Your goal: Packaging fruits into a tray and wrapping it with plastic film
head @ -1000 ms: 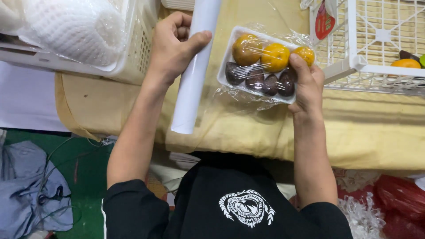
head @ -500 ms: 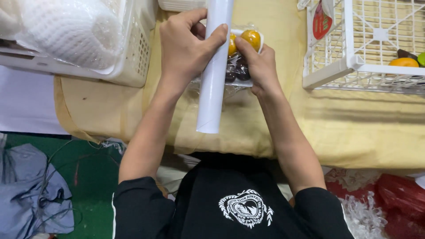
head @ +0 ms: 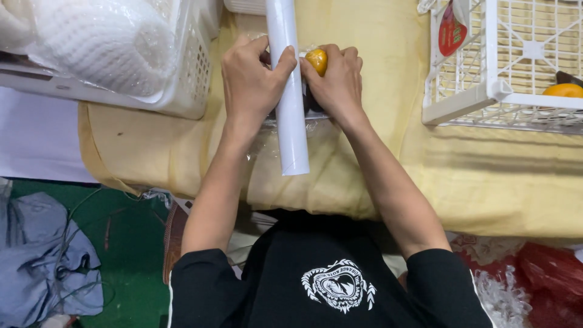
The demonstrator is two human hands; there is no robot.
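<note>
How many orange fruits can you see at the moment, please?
2: one orange fruit sits in the tray between the left hand and right hand; another orange fruit lies in the white basket. Hands may hide more.

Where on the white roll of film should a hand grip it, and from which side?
Grip the white roll of film around its middle from its left, as the left hand does: it is a slim cylinder, and the right hand with the fruit tray crowd its right.

White film roll (head: 288, 97) lies lengthwise over fruit tray (head: 316, 61) (mostly hidden) — yellow cloth beneath.
</note>
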